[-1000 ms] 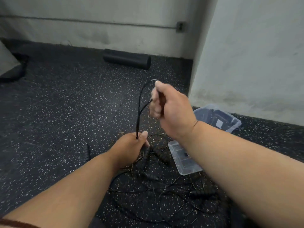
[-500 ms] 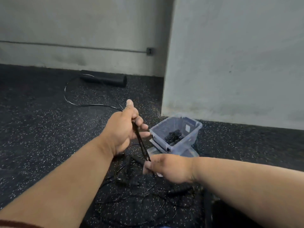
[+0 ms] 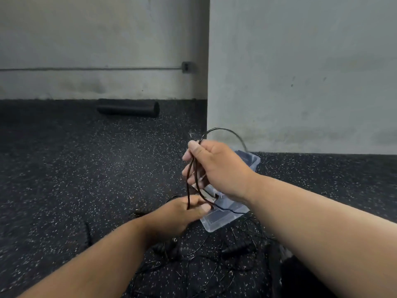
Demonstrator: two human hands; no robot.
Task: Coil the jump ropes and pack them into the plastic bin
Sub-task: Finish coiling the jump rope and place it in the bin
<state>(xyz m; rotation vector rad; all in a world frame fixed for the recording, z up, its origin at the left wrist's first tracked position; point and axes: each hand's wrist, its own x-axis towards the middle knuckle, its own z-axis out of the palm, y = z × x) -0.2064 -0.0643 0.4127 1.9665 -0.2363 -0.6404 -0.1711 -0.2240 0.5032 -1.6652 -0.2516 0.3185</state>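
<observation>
A thin black jump rope [image 3: 188, 190] runs in loops between my two hands. My right hand [image 3: 217, 168] is raised and closed around the top of the loops, and a curve of rope arcs over it to the right. My left hand [image 3: 184, 214] sits lower, pinching the bottom of the same loops. The clear plastic bin [image 3: 254, 161] stands on the floor behind my right hand, mostly hidden by it. Its clear lid [image 3: 221, 220] lies flat in front of it. More black rope and handles [image 3: 234, 250] lie tangled on the floor below my arms.
The floor is dark speckled rubber. A black foam roller [image 3: 129, 108] lies by the back wall. A pale wall corner [image 3: 208, 82] juts out just behind the bin. A wall socket [image 3: 185, 67] is fixed on the back wall.
My right hand has gone from low to above the left, carrying a new loop of rope up. My left hand has dropped lower. The long loop flung out on the left is gone.
</observation>
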